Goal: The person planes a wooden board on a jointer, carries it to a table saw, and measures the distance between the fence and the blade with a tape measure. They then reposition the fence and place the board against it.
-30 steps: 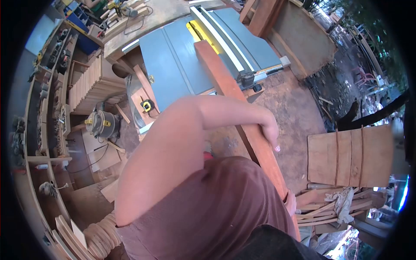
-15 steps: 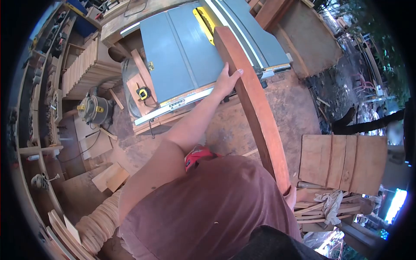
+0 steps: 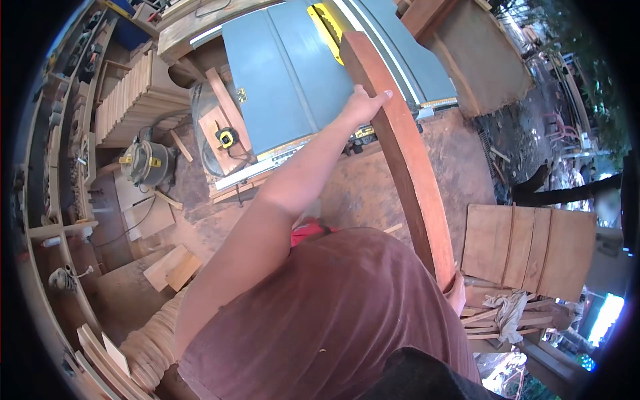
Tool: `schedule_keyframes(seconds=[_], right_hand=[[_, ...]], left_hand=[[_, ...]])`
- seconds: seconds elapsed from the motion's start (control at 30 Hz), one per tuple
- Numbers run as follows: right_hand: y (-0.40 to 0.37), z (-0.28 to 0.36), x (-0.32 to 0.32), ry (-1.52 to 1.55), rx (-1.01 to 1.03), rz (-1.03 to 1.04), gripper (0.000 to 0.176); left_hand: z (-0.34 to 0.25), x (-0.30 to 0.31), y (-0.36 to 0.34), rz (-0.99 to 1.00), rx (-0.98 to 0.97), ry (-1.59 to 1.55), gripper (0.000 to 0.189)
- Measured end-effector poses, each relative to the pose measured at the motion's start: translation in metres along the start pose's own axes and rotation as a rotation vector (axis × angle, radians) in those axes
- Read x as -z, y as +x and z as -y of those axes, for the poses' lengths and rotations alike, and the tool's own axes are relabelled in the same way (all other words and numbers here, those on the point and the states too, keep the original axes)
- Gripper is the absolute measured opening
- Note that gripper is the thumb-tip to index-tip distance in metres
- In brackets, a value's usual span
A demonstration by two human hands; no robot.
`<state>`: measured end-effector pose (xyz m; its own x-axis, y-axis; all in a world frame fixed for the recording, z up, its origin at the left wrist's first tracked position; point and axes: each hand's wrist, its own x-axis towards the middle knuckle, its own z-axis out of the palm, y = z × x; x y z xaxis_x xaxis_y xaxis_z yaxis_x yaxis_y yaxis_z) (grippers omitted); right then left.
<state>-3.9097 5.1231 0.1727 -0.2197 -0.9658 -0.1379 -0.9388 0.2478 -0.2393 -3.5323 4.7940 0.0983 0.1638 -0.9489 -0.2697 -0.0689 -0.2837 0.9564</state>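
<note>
A long reddish-brown wooden beam (image 3: 415,167) runs from the blue-grey saw table (image 3: 267,73) back to my right side. Its far end lies over the table, beside the yellow blade insert (image 3: 327,32). My left hand (image 3: 368,105) grips the beam near that far end, the thumb on its top face and the other fingers hidden at the side. At the near end my right hand (image 3: 456,293) is wrapped round the beam, partly hidden by it.
A tape measure (image 3: 227,138) lies on boards left of the saw. A shop vacuum (image 3: 148,162) and stacked wood pieces (image 3: 137,103) stand farther left. At the right are a wooden panel (image 3: 527,250) and a cloth (image 3: 510,317) on slats.
The beam and both hands have shifted slightly right in the view, the far end a little up. My left forearm reaches farther right. Both hands keep their hold.
</note>
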Motion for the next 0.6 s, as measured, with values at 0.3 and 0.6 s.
schedule_keyframes(seconds=[0.3,0.6], right_hand=[[-0.001,0.027,0.021,-0.023,0.023,0.085,0.088],[-0.004,0.015,0.023,-0.081,0.215,0.119,0.1]], left_hand=[[0.003,0.005,0.012,0.084,-0.02,-0.072,0.085],[0.024,0.005,0.004,0.117,-0.043,-0.152,0.081]])
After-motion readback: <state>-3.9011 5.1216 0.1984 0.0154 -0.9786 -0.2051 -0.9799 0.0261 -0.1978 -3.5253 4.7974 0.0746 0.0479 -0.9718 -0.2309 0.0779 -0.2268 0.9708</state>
